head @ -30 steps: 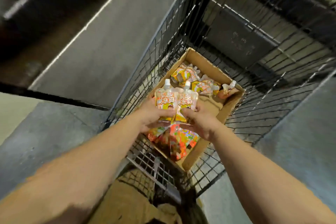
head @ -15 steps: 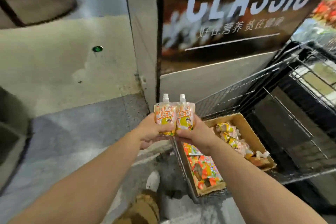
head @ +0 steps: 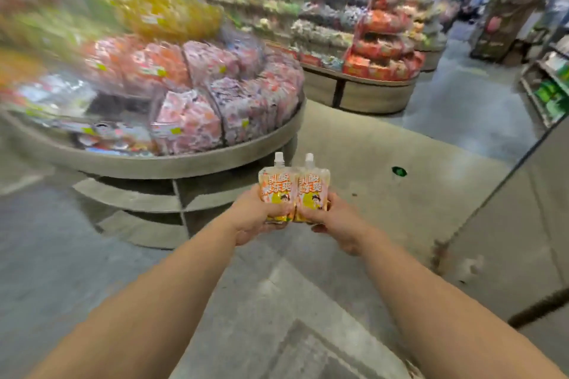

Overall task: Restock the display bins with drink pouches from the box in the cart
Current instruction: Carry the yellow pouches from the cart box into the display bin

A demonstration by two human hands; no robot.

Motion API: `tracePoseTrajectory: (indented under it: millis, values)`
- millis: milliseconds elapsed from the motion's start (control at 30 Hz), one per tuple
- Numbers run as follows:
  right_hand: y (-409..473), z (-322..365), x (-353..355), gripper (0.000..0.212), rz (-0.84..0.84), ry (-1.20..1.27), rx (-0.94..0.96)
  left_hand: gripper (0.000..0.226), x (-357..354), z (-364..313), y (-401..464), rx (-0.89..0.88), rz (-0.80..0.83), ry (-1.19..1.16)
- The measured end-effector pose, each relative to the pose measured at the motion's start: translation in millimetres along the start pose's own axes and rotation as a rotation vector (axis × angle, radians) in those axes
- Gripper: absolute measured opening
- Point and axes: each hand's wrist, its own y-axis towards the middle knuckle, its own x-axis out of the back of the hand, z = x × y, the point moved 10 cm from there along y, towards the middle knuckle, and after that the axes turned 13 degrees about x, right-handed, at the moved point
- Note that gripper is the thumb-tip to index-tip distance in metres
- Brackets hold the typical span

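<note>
Both hands are out in front of the body, each gripping one drink pouch by its lower half. The left hand point(head: 257, 218) has its fingers curled round the left pouch point(head: 275, 186); the right hand point(head: 334, 220) grips the right pouch point(head: 314, 189) in the same way. The pouches stand upright, side by side and touching, white caps up and printed faces toward the camera, a hold that appears to keep them ordered for placing label-out. They are in mid-air above the floor point(head: 354, 144), near the round tiered display point(head: 184, 160) but not yet over it. Its wedge-shaped bins point(head: 187, 123) hold pink and orange packets, blurred. Neither cart nor box is in view. Judgement: the pouches are in transit to the bins; placement not yet done.
</note>
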Motion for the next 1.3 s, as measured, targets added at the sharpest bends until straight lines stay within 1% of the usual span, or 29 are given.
tracePoseTrajectory:
  millis: [33,133,267,367,467,533,633,700,800,900,1000,1067,1100,1167,1233,1300]
  values:
    - [15,6,-24,0.027,0.034,0.001,0.024,0.043,25,-7,-7,-0.012,-0.021,-0.019]
    - [80,32,-166,0.033,0.198,0.027,0.072,0.039,174,-36,-42,-0.055,-0.210,-0.094]
    - [137,55,-335,0.040,0.362,0.096,0.093,0.035,336,-60,-92,-0.103,-0.372,-0.106]
    - [167,67,-428,0.037,0.456,0.116,0.078,0.040,419,-66,-119,-0.114,-0.417,-0.112]
    - [198,77,-499,0.024,0.522,0.167,0.052,0.041,488,-73,-129,-0.151,-0.484,-0.166]
    - [223,79,-534,0.020,0.556,0.143,0.063,0.040,527,-77,-126,-0.167,-0.525,-0.200]
    - [264,76,-573,0.027,0.597,0.098,0.087,0.036,576,-85,-107,-0.172,-0.549,-0.225]
    - [300,72,-594,0.030,0.596,0.088,0.091,0.035,608,-99,-87,-0.182,-0.552,-0.225]
    - [364,70,-622,0.029,0.580,0.052,0.112,0.040,655,-127,-55,-0.203,-0.578,-0.229]
    - [426,79,-650,0.039,0.607,0.036,0.106,0.052,697,-157,-24,-0.196,-0.574,-0.241]
    - [482,91,-680,0.041,0.647,0.017,0.126,0.053,741,-189,4,-0.245,-0.576,-0.273]
    - [513,92,-698,0.046,0.673,-0.023,0.134,0.054,767,-201,21,-0.245,-0.589,-0.276]
    - [527,89,-708,0.044,0.680,-0.042,0.131,0.053,781,-203,31,-0.237,-0.593,-0.279]
    - [552,87,-721,0.039,0.663,-0.064,0.131,0.046,810,-208,51,-0.220,-0.597,-0.298]
    - [582,79,-734,0.045,0.608,-0.068,0.114,0.044,838,-218,73,-0.204,-0.584,-0.293]
    - [613,66,-743,0.050,0.520,-0.088,0.077,0.049,866,-227,102,-0.177,-0.570,-0.264]
